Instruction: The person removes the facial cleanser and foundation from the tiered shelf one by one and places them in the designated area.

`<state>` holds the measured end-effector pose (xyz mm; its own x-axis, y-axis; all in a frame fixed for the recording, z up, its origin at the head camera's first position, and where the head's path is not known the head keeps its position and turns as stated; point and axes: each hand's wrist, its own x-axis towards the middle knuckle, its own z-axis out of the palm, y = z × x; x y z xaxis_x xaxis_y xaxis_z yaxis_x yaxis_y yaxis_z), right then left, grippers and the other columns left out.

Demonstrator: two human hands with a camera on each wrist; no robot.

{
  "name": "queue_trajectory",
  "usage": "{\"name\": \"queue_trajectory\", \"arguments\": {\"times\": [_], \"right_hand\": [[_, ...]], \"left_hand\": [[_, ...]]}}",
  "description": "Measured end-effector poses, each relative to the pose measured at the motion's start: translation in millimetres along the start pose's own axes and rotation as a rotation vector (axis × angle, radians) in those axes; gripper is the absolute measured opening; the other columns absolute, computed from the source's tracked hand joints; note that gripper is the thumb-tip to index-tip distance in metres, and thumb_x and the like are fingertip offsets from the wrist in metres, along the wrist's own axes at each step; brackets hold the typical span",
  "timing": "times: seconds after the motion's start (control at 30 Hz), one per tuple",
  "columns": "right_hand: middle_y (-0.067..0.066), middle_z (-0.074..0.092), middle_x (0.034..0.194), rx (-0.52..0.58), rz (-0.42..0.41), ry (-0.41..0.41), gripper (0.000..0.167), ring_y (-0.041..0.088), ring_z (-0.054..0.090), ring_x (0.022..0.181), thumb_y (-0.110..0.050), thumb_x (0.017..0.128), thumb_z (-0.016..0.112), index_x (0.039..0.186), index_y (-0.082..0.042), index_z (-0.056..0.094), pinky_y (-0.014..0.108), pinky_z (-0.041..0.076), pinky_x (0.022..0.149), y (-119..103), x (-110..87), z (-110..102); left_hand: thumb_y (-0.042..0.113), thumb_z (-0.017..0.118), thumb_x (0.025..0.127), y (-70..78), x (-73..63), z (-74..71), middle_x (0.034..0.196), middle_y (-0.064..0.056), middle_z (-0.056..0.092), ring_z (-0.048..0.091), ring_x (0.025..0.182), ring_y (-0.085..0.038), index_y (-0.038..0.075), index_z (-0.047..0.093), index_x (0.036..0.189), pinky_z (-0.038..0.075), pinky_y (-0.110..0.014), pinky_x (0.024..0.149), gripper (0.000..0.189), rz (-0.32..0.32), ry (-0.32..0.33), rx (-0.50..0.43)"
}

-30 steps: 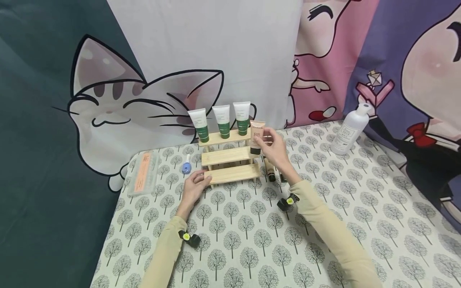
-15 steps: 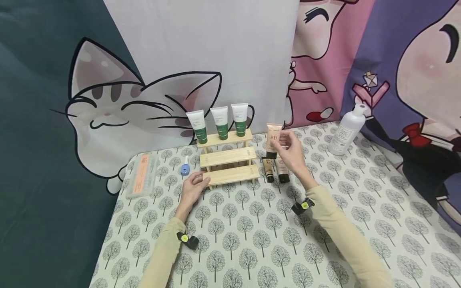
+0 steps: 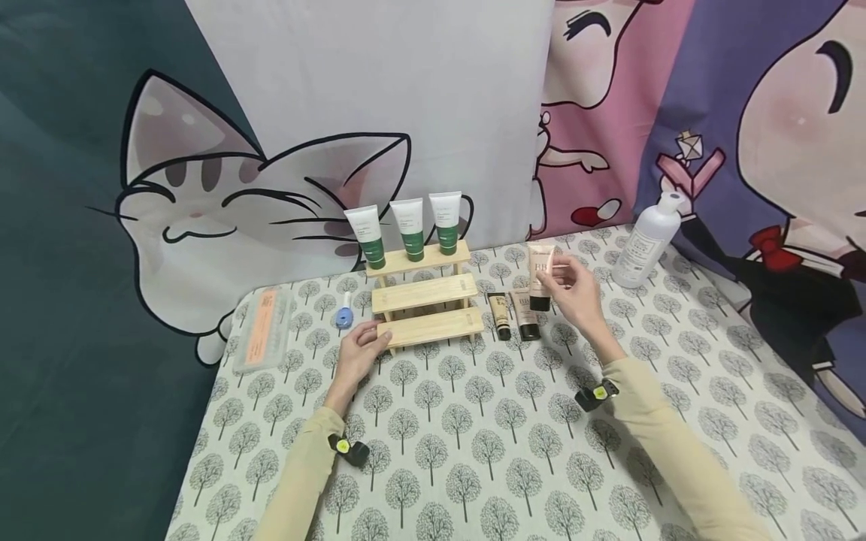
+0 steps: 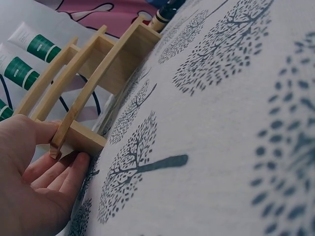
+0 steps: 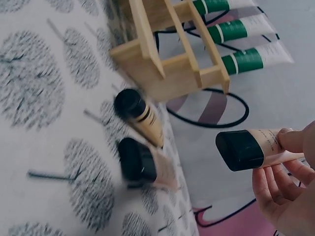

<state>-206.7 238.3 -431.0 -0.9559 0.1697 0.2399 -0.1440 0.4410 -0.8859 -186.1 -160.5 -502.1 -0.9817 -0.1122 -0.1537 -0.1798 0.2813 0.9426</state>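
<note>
My right hand (image 3: 577,293) pinches a beige BB cream tube (image 3: 540,272) with a black cap, held upright above the cloth with the cap down. Left of it a gold tube (image 3: 499,314) and a second BB cream tube (image 3: 524,309) lie side by side on the cloth. My left hand (image 3: 358,352) grips the left end of the lowest step of a three-tier wooden rack (image 3: 425,291); in the left wrist view the thumb lies over the step (image 4: 74,110) and the fingers curl beneath. On the top tier stand three white and green tubes (image 3: 409,229).
Left of the rack lies a small blue and white item (image 3: 345,314). Further left is a clear plastic case (image 3: 262,330) with an orange label. A white bottle (image 3: 646,244) stands at the back right, near the printed backdrop (image 3: 473,90).
My right hand has carried the BB cream tube rightward from beside the rack's upper tiers, uncovering the two tubes on the cloth. My left hand keeps its hold on the rack.
</note>
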Motion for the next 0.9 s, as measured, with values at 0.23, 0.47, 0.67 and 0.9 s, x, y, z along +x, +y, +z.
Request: {"name": "queue_trajectory", "arguments": {"times": [0.23, 0.47, 0.67, 0.9], "right_hand": [[0.025, 0.068, 0.121, -0.120, 0.067, -0.046, 0.049, 0.020, 0.066, 0.097, -0.029, 0.097, 0.070, 0.133, 0.000, 0.057, 0.014, 0.052, 0.079, 19, -5.0, -11], [0.031, 0.067, 0.122, -0.223, 0.141, -0.133, 0.048, 0.041, 0.068, 0.106, -0.030, 0.098, 0.067, 0.132, 0.003, 0.057, 0.040, 0.061, 0.083, 33, -5.7, -16], [0.031, 0.066, 0.117, -0.261, 0.188, -0.209, 0.047, 0.032, 0.069, 0.092, -0.027, 0.098, 0.067, 0.129, 0.005, 0.057, 0.025, 0.057, 0.067, 42, -3.0, -17], [0.033, 0.067, 0.116, -0.297, 0.209, -0.256, 0.048, 0.035, 0.070, 0.094, -0.029, 0.098, 0.067, 0.126, 0.008, 0.057, 0.031, 0.058, 0.074, 55, 2.3, -13]], "left_hand": [[0.030, 0.077, 0.091, -1.1, 0.1, -1.5, 0.128, -0.012, 0.071, 0.071, 0.111, -0.024, 0.014, 0.062, 0.135, 0.052, -0.031, 0.100, 0.049, -0.003, 0.010, 0.008], [0.029, 0.076, 0.091, -0.1, 0.9, -0.2, 0.130, -0.013, 0.070, 0.070, 0.115, -0.027, 0.014, 0.060, 0.137, 0.052, -0.038, 0.105, 0.051, -0.009, 0.006, -0.004], [0.027, 0.077, 0.090, 0.4, 1.2, 0.6, 0.128, -0.013, 0.071, 0.071, 0.113, -0.027, 0.014, 0.061, 0.137, 0.050, -0.040, 0.107, 0.051, -0.008, 0.005, -0.012], [0.027, 0.077, 0.090, -0.1, 1.2, -0.2, 0.128, -0.013, 0.071, 0.072, 0.112, -0.026, 0.015, 0.061, 0.137, 0.052, -0.039, 0.105, 0.051, -0.010, 0.000, -0.017]]}}
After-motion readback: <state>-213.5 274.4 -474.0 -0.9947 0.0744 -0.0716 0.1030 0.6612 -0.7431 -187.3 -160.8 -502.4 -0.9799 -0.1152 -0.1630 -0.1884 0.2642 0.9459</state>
